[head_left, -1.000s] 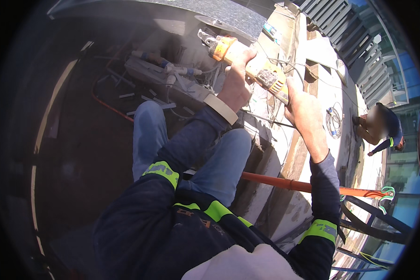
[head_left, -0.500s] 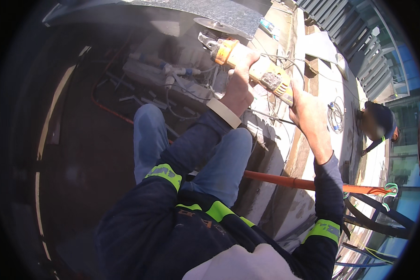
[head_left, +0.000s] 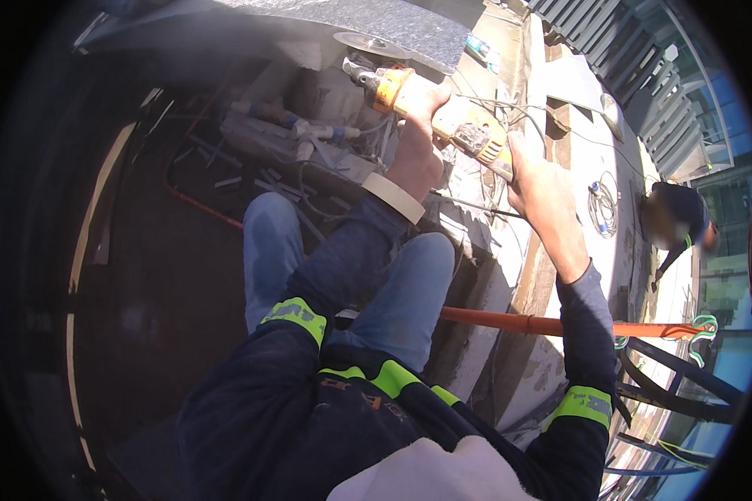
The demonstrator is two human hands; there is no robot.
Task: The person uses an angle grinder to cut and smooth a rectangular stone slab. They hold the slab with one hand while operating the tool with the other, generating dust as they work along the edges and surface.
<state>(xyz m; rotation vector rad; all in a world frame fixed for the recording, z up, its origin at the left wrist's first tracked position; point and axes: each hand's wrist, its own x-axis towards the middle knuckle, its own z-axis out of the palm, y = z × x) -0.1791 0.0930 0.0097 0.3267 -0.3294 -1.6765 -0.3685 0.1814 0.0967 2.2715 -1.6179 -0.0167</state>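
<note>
At the far left, a dark floor (head_left: 167, 326) is crossed by a long pale strip (head_left: 100, 204). Farther right, a curved orange cord (head_left: 196, 198) is seen near scattered light-coloured slats. Next come the jeans-clad legs (head_left: 274, 242) of the person, bent at the knee, and beyond them white and blue fittings (head_left: 326, 131) are seen on a dusty ledge. Above, the view is spanned by a grey speckled slab (head_left: 351, 18), in front of whose lower edge a round disc (head_left: 372, 43) is seen beside the head of a yellow power tool (head_left: 468, 134); whether the slab is touched by the disc cannot be told. The tool is held slantwise in both hands, in front of the knees. Its front body is gripped by the left hand (head_left: 420, 150), with the thumb laid over the top and the fingers mostly hidden; a pale ring (head_left: 393, 198) is worn at that wrist. Its rear end is grasped by the right hand (head_left: 546, 184), curled around it with the thumb forward. Below the right hand, an orange bar (head_left: 522, 322) is passed behind the forearm. Farther right, a coiled cable (head_left: 602, 209) is seen, and beyond it a bent-over co-worker (head_left: 681, 209).
</note>
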